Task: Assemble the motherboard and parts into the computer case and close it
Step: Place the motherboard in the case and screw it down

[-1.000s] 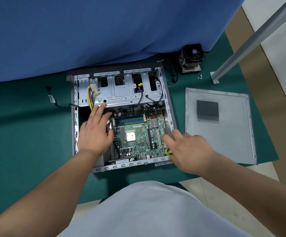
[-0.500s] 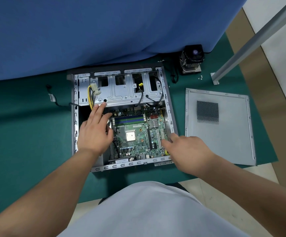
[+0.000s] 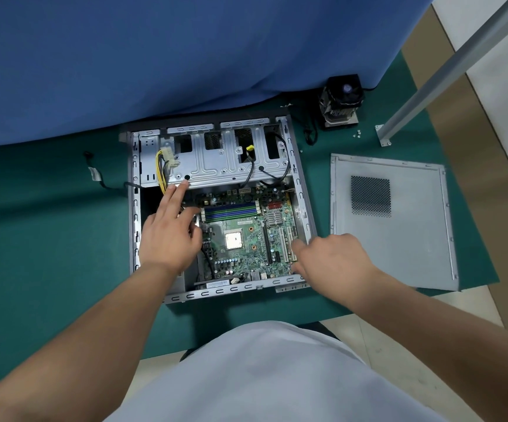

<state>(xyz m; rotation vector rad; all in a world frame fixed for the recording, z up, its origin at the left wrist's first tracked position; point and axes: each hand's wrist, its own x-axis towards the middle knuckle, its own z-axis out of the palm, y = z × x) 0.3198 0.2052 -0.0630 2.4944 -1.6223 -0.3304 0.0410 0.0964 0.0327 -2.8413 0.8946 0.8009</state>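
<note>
The open grey computer case lies flat on a green mat. The green motherboard sits inside it, below the silver drive cage. My left hand rests on the board's left side, its straight fingers reaching to the cage's lower edge by the yellow power wires. My right hand is at the board's near right corner, thumb on the white slots and fingers curled down by the case wall. What those fingers hold, if anything, is hidden.
The grey side panel lies flat on the mat right of the case. A black CPU cooler and a few loose screws sit behind it by a metal post. A loose cable lies left of the case.
My right hand has moved up and inward over the board's right corner, covering a yellow object seen beneath it one second ago. My left hand has stayed in place.
</note>
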